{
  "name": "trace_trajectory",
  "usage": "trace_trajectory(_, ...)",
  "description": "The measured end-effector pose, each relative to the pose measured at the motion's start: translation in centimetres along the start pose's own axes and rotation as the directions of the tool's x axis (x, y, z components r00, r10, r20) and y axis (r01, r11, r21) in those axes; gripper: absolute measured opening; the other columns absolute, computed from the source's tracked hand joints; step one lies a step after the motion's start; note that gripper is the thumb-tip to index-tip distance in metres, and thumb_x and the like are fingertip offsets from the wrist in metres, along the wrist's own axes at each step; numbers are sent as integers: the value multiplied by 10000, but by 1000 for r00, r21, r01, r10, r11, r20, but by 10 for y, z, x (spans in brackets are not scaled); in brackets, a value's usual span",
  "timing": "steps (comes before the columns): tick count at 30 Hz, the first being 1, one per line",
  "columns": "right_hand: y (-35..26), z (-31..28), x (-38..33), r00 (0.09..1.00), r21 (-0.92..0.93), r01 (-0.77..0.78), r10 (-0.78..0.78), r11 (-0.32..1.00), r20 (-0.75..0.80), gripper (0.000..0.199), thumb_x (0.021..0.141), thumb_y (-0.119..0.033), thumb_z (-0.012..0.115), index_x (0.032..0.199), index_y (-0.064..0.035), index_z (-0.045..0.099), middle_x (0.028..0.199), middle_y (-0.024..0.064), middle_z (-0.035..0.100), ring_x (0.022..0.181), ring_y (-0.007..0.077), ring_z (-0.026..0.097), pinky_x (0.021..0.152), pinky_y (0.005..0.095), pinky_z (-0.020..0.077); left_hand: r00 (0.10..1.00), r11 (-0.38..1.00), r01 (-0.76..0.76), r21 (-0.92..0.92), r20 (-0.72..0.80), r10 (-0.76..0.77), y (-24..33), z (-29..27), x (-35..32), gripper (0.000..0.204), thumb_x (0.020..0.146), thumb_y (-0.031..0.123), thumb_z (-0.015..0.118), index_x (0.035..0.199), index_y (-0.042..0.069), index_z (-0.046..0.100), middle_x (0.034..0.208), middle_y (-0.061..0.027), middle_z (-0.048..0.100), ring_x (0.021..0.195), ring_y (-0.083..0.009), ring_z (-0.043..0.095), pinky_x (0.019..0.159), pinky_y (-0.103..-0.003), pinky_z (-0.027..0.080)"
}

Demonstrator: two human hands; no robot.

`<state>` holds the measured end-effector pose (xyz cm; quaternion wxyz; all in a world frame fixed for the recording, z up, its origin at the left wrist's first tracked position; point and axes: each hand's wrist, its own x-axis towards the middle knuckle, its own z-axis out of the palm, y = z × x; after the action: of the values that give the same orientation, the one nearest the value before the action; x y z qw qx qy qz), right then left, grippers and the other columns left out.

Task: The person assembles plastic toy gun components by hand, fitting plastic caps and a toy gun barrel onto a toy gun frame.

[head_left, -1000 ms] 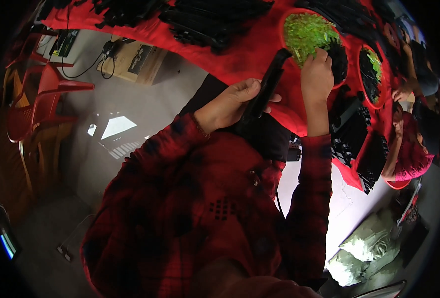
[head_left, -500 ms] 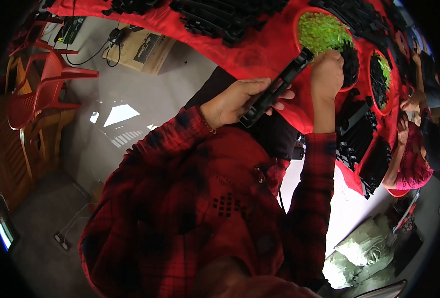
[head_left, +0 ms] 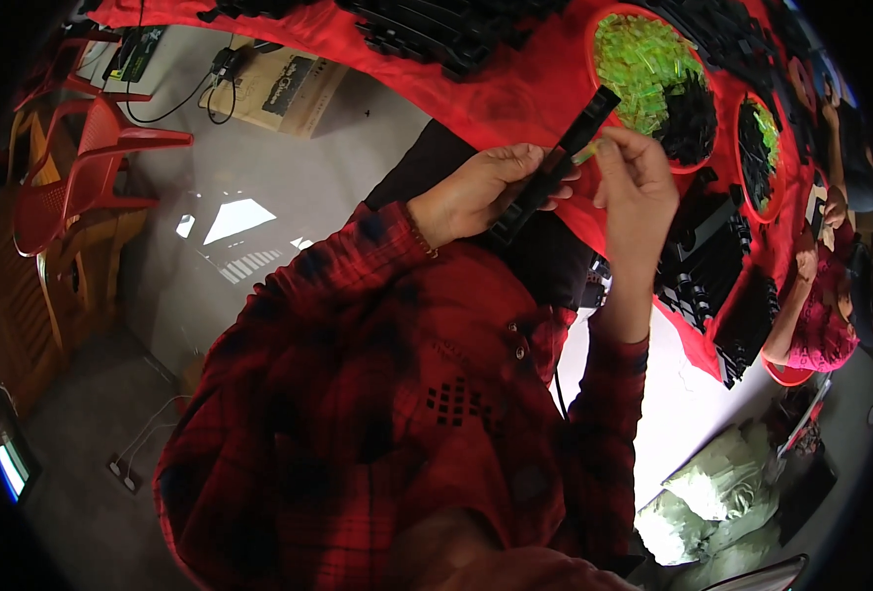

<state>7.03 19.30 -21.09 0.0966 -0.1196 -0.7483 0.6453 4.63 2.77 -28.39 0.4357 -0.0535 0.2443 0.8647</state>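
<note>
one broad red table cloth (head_left: 515, 94) fills the top of the view, strewn with heaps of black plastic strips (head_left: 446, 30). on it sits a round red bowl (head_left: 609, 108) of bright green clips (head_left: 648, 69) mixed with black bits, and a second, smaller bowl (head_left: 764, 158) lies farther right. a red plastic chair (head_left: 82, 167) stands off to the left on the grey floor, and another person in pink (head_left: 826, 315) works at the right edge.

over the lap, just short of the cloth's edge, the left hand (head_left: 481, 192) grips a long black strip (head_left: 555, 163) around its lower half, fingers curled closed, so the strip slants up to the right. the right hand (head_left: 634, 177) meets its upper part, thumb and fingertips pinched on what looks like a small green clip (head_left: 586, 153), though it is too tiny to be sure.

the step in hand seems to be seating a clip onto the strip. the next move likely calls for lining the piece up with the strip and pressing squarely while the left hand steadies it.
</note>
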Motion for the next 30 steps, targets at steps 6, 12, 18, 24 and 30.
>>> trace_trajectory(6, 23, 19, -12, 978, -314, 161, -195, 936, -78, 112, 899, -65, 690, 998, -13, 676, 868, 47, 641, 678, 105, 591, 588, 267, 477, 997, 998, -11, 54, -78, 15, -11, -8, 8, 318, 1053, 223, 459, 1235, 5, 603, 1157, -108, 673, 1067, -227, 655, 957, -385, 519)
trace_trajectory(12, 41, 20, -14, 941, -488, 261, -332, 833, -63, 101, 854, -62, 708, 952, -43, 695, 882, 96, 601, 721, 224, 616, 644, 339, 499, 994, 999, -28, 39, -104, 31, -18, -14, 12, 307, 1044, 232, 489, 1217, 15, 618, 1093, -61, 685, 997, -167, 658, 944, -355, 524)
trace_trajectory(18, 44, 19, -15, 941, -569, 268, -337, 777, -17, 91, 853, -92, 706, 934, -51, 696, 870, 103, 605, 748, 275, 627, 658, 376, 505, 990, 997, -28, 71, -134, 37, -22, -20, 15, 307, 1039, 245, 504, 1220, 30, 628, 1083, -39, 687, 973, -148, 658, 898, -306, 534)
trace_trajectory(24, 43, 18, -17, 928, -667, 315, -366, 675, 68, 93, 872, -113, 672, 942, -61, 704, 838, 92, 599, 743, 290, 626, 659, 395, 500, 993, 998, -27, 61, -113, 34, -22, -16, 11, 294, 1035, 243, 517, 1215, 41, 631, 1074, -19, 684, 967, -117, 647, 882, -283, 525)
trace_trajectory(30, 34, 16, -23, 837, -843, 473, -430, 258, 338, 148, 852, -107, 636, 969, -42, 699, 818, 74, 572, 667, 271, 582, 661, 400, 467, 991, 994, -80, 78, -102, 88, -24, -16, 10, 271, 1032, 208, 527, 1222, 45, 630, 1079, 0, 679, 972, -76, 623, 877, -245, 498)
